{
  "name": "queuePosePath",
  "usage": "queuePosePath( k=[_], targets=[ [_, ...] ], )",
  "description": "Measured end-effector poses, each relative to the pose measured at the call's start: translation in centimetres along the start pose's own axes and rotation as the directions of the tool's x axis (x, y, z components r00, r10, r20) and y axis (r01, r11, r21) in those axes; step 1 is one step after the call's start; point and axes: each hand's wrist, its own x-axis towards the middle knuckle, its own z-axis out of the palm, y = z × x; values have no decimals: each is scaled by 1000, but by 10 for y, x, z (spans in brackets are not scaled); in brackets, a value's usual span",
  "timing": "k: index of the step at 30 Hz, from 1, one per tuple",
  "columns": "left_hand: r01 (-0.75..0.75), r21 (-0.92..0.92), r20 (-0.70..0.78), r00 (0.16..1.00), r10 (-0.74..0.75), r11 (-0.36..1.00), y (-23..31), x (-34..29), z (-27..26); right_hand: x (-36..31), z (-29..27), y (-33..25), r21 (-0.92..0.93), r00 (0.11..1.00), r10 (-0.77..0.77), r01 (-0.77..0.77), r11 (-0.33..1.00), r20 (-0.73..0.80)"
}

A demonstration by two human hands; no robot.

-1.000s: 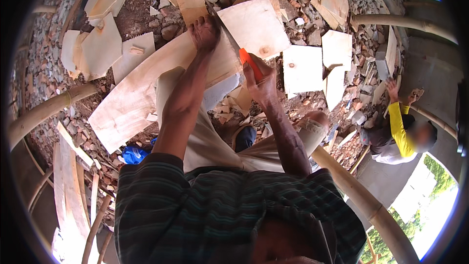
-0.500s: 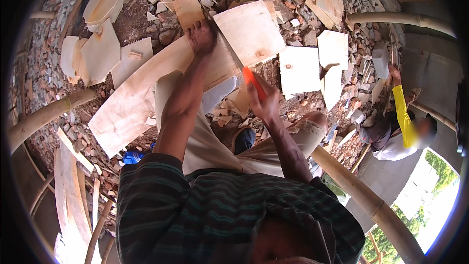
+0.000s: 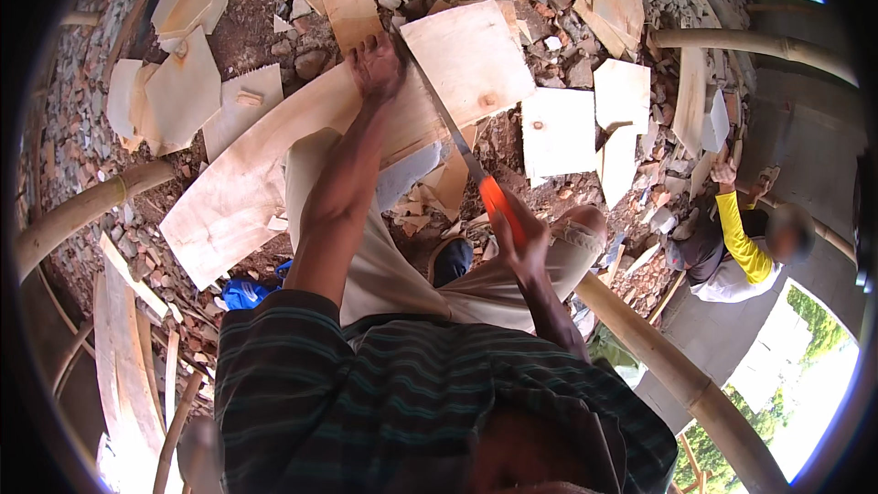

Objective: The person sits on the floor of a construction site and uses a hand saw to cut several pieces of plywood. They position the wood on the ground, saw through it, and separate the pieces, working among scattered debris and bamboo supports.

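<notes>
A long pale plywood board (image 3: 247, 174) slants across my lap area, one beige trouser knee resting on it. My left hand (image 3: 377, 69) presses flat on its far end, fingers spread. In my right hand (image 3: 523, 242) is the orange handle of a handsaw (image 3: 437, 105), gripped with the fingers wrapped round it. The saw's thin blade runs away from me along the board's right edge, its tip close to my left fingers. Right beside the blade lies a wide plywood piece (image 3: 471, 64); whether it is still joined to the board, I cannot tell.
Broken brick and rubble (image 3: 585, 41) cover the ground. Plywood offcuts lie left (image 3: 187, 82) and right (image 3: 558, 133). Bamboo poles slant in at left (image 3: 96, 201) and lower right (image 3: 681, 380). At far right a co-worker with a yellow sleeve (image 3: 745, 238) crouches by a grey wall.
My right hand has drawn the saw back toward me and to the right, so more blade shows near the handle. My left hand stays on the board. The co-worker's arm has come lower.
</notes>
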Motion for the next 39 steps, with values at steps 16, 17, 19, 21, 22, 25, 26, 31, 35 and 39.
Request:
queuePosePath(
  k=[16,17,19,21,22,25,26,31,35,39],
  targets=[
    [-10,-12,-46,999,10,1000,0,-3,7,-24,-9,-10,58,997,81,-81,995,-1],
    [-9,-8,-55,998,9,1000,0,-5,5,-18,-4,-4,69,999,11,-8,998,-44],
    [-16,5,-59,998,16,1000,1,-4,1,26,29,15,-9,998,-12,11,1000,-56],
    [-20,28,-72,997,22,999,-1,-5,-5,45,37,16,92,997,73,-76,993,30],
    [-26,35,-61,998,29,999,-2,-1,-6,52,37,14,163,995,71,-81,983,67],
    [-8,17,-84,996,10,1000,1,1,1,13,0,-10,-29,999,5,-3,1000,42],
    [-5,49,-117,993,11,999,-1,0,2,-2,-10,-15,0,988,-152,152,988,-19],
    [-14,61,-16,1000,15,998,-2,-2,5,7,15,8,38,995,91,-93,995,44],
    [-2,59,10,1000,1,998,0,-1,-3,35,42,34,71,990,139,-141,987,33],
    [28,49,12,1000,-28,998,3,-1,1,-22,-10,9,70,1000,-14,15,997,-11]
  ],
)
